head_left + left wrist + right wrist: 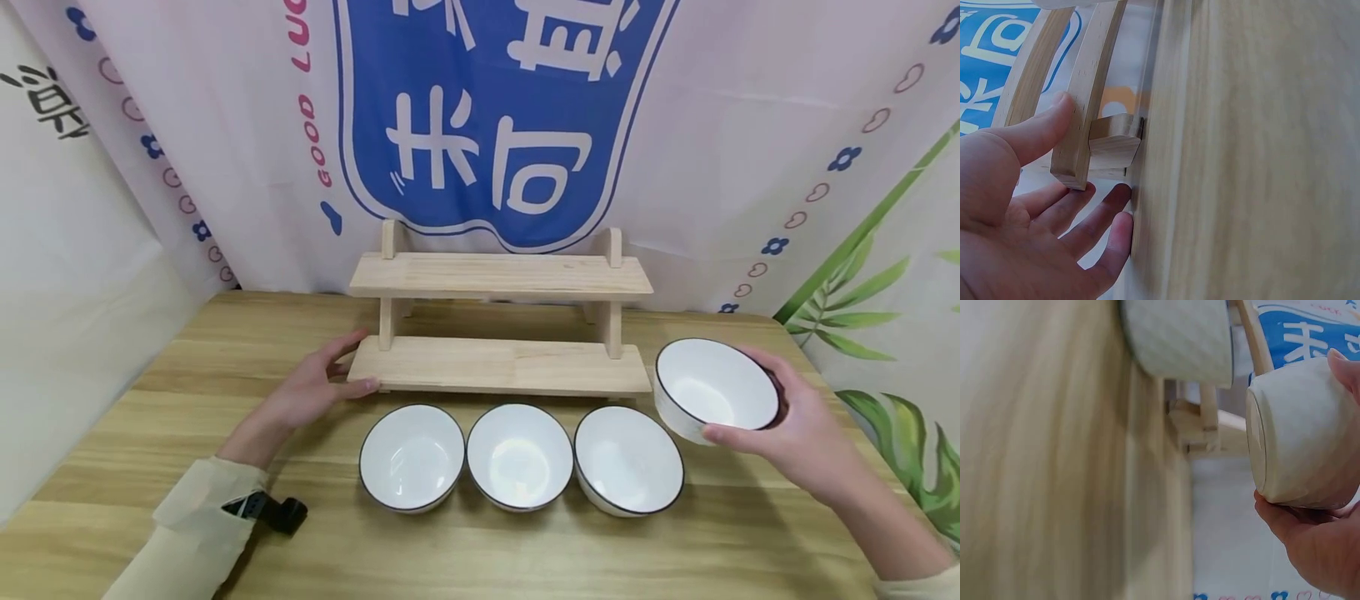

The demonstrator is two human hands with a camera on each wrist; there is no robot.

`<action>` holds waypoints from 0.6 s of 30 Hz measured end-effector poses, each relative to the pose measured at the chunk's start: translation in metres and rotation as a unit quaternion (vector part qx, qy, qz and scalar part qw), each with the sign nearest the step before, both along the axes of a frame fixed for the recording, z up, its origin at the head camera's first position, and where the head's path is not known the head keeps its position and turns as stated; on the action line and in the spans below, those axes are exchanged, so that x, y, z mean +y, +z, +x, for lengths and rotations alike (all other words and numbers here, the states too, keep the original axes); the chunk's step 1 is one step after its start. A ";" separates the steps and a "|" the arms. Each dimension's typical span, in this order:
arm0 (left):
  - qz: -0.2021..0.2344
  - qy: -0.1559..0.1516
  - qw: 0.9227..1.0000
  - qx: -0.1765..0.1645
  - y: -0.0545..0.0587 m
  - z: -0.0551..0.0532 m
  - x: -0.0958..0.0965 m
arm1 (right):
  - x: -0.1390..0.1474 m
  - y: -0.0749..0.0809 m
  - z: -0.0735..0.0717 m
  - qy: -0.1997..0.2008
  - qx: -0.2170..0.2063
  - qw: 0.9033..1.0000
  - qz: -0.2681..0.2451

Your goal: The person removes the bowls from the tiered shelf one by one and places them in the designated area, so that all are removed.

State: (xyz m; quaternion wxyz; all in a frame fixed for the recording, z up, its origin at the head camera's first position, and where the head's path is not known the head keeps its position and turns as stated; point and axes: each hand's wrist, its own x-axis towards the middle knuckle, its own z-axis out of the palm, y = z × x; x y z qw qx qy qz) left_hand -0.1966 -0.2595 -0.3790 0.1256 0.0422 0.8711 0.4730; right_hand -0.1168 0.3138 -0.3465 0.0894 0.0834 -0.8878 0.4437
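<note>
A white bowl (pixel 716 385) with a dark rim is held up by my right hand (pixel 802 433), beside the right end of a two-step wooden shelf (pixel 495 365). Its ridged outer side and base show in the right wrist view, the fingers (pixel 1279 519) gripping it. My left hand (pixel 318 379) grips the left end of the shelf's lower board; in the left wrist view the thumb (pixel 1054 122) lies on the board and the other fingers curve around its end. Three more white bowls stand in a row before the shelf: left (pixel 412 457), middle (pixel 520 457) and right (pixel 630 458).
Everything stands on a wood-grain table (pixel 480 554). A printed cloth (pixel 262 167) with a blue panel hangs behind the shelf. The shelf's upper board (pixel 501 275) bears nothing. A black strap device (pixel 281 515) sits at the left wrist.
</note>
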 end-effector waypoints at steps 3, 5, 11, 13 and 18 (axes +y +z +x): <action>0.002 0.002 1.000 -0.003 0.001 -0.001 0.001 | 0.009 -0.003 0.005 -0.007 0.001 1.000 0.014; 0.001 0.002 1.000 -0.005 0.001 -0.001 0.001 | 0.014 -0.006 0.008 -0.010 0.002 1.000 0.024; -0.006 0.001 1.000 -0.007 0.002 0.000 0.001 | 0.024 -0.020 0.014 -0.006 -0.017 0.998 0.054; -0.007 0.001 1.000 -0.007 0.002 0.000 0.001 | 0.026 -0.024 0.015 0.001 -0.027 0.998 0.059; -0.009 0.001 1.000 -0.005 0.003 0.002 0.001 | 0.033 -0.033 0.017 0.018 -0.039 0.996 0.076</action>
